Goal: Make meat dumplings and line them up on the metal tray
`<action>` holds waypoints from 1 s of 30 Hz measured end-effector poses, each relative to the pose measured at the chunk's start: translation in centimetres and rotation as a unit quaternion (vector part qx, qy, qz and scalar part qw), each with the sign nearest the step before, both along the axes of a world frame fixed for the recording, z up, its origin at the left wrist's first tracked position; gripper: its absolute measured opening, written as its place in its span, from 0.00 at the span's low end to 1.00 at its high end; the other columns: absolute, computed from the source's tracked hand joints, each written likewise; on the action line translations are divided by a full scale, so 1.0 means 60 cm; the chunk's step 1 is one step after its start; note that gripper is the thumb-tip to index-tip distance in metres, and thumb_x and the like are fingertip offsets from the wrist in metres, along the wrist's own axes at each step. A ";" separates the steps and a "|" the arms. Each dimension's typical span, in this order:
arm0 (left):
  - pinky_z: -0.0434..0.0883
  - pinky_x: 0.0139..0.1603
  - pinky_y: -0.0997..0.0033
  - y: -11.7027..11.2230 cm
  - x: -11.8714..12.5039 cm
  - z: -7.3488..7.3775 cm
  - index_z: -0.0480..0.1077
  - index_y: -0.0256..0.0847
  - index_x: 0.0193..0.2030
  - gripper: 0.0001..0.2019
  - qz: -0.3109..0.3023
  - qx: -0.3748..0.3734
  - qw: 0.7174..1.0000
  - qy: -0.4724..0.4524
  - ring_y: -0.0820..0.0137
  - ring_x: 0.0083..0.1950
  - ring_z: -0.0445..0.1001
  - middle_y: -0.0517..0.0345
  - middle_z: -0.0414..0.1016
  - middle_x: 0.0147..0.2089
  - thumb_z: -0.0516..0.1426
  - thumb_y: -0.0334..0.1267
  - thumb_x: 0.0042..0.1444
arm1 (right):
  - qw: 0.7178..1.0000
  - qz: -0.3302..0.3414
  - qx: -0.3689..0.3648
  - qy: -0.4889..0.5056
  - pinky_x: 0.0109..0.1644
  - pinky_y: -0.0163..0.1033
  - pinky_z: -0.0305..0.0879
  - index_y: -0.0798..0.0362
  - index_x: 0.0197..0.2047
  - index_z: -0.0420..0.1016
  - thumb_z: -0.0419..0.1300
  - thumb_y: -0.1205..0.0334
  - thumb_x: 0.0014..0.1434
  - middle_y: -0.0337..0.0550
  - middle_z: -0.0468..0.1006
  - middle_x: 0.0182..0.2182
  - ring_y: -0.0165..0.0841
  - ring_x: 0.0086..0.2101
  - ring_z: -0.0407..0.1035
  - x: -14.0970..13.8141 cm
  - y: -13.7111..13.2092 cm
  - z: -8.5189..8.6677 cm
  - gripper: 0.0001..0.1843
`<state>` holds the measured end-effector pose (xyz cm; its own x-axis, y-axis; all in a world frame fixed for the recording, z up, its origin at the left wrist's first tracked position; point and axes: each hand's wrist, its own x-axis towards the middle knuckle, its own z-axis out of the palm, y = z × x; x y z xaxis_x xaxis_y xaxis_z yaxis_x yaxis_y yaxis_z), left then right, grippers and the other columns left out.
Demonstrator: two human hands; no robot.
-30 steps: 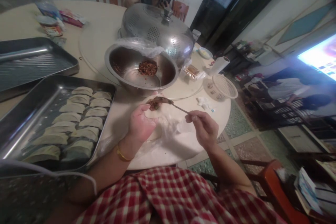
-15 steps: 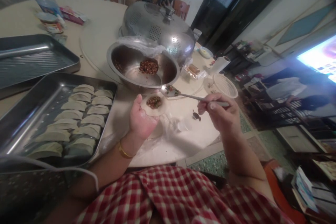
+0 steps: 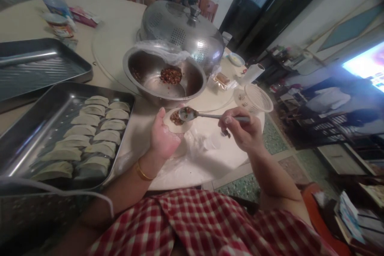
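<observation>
Pressing too hard with the spoon point(image 3: 207, 116) pinched in the right hand point(image 3: 241, 130) could tear the wrapper point(image 3: 183, 128) cradled in the loosely curled left hand point(image 3: 163, 138), or smear filling point(image 3: 175, 119) rimward.

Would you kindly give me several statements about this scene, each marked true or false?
1. The left hand holds a dough wrapper with filling on it. True.
2. The right hand holds a pair of chopsticks. False: it holds a spoon.
3. More filling is in the metal bowl. True.
4. The folded dumplings lie in a woven basket. False: they lie in two rows in a metal tray.
5. A bracelet is on the left wrist. True.
</observation>
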<state>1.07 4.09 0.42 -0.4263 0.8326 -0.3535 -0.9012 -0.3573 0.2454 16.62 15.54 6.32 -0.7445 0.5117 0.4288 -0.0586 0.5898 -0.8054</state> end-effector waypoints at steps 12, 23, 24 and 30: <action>0.72 0.58 0.64 0.001 0.000 0.000 0.73 0.30 0.50 0.24 0.006 -0.021 1.000 -0.015 0.61 0.53 0.78 0.45 0.82 0.42 0.45 0.48 0.67 | 0.996 -0.010 0.086 0.036 0.27 0.31 0.67 0.49 0.39 0.75 0.58 0.56 0.66 0.34 0.76 0.25 0.24 0.25 0.69 -0.043 0.014 0.043 0.08; 0.73 0.57 0.62 -0.008 0.000 0.006 0.72 0.30 0.53 0.23 -0.018 -0.035 0.998 -0.057 0.61 0.49 0.80 0.41 0.82 0.45 0.46 0.47 0.66 | 0.955 -0.086 0.161 -0.232 0.38 0.34 0.67 0.57 0.30 0.73 0.51 0.63 0.66 0.40 0.77 0.24 0.27 0.27 0.69 -0.325 0.205 0.016 0.15; 0.74 0.56 0.62 -0.008 0.000 0.007 0.73 0.30 0.52 0.23 -0.020 -0.038 0.997 -0.058 0.61 0.49 0.80 0.41 0.82 0.45 0.46 0.47 0.67 | 0.950 -0.082 0.168 -0.251 0.39 0.34 0.67 0.58 0.28 0.73 0.51 0.64 0.66 0.41 0.77 0.24 0.28 0.28 0.69 -0.341 0.209 0.014 0.16; 0.74 0.54 0.65 -0.009 0.004 0.016 0.70 0.29 0.55 0.24 -0.031 -0.059 0.996 -0.064 0.61 0.50 0.80 0.38 0.81 0.48 0.44 0.46 0.68 | 0.927 -0.089 0.178 -0.318 0.40 0.36 0.69 0.58 0.29 0.75 0.51 0.70 0.61 0.45 0.79 0.25 0.31 0.27 0.71 -0.394 0.236 0.001 0.13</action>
<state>1.33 3.55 1.35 -0.3204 0.8054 -0.4986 -0.9473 -0.2750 0.1645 -7.01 29.70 6.37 -0.8220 0.5612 0.0967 0.4855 0.7794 -0.3960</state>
